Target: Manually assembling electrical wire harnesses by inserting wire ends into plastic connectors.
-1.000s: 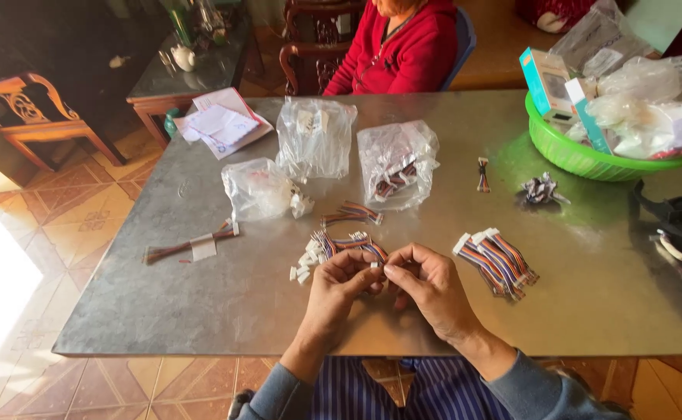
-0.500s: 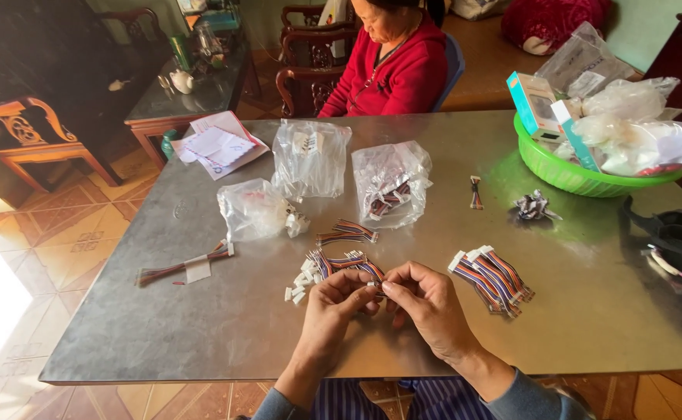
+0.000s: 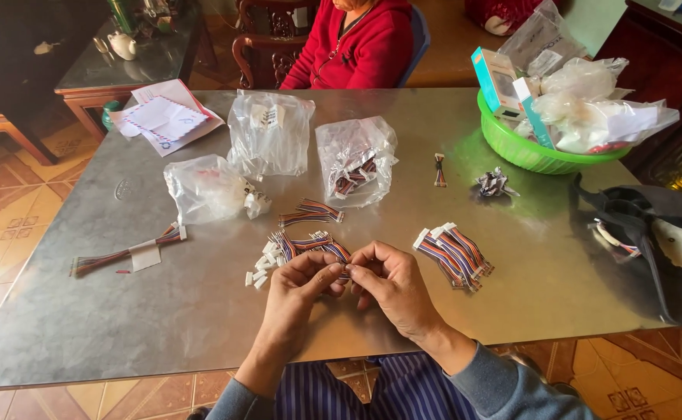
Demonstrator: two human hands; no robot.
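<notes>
My left hand point(image 3: 298, 292) and my right hand point(image 3: 391, 284) meet fingertip to fingertip over the front of the grey metal table point(image 3: 84, 327). Between them they pinch a short multicoloured wire harness point(image 3: 339, 254) with a small white connector; the part inside the fingers is hidden. Just behind my hands lies a loose heap of similar harnesses and white connectors point(image 3: 279, 253). A tidy bundle of finished-looking harnesses point(image 3: 454, 253) lies to the right of my right hand.
Three clear plastic bags of parts point(image 3: 271, 132) point(image 3: 356, 159) point(image 3: 205, 190) lie mid-table. A long cable bundle point(image 3: 127, 253) lies left. A green basket point(image 3: 528, 152) full of bags stands back right, a dark cap point(image 3: 652, 241) right. A person in red point(image 3: 356, 47) sits opposite.
My hands keep working the same harness with small finger shifts. The head camera has tilted slightly, moving the view down the table.
</notes>
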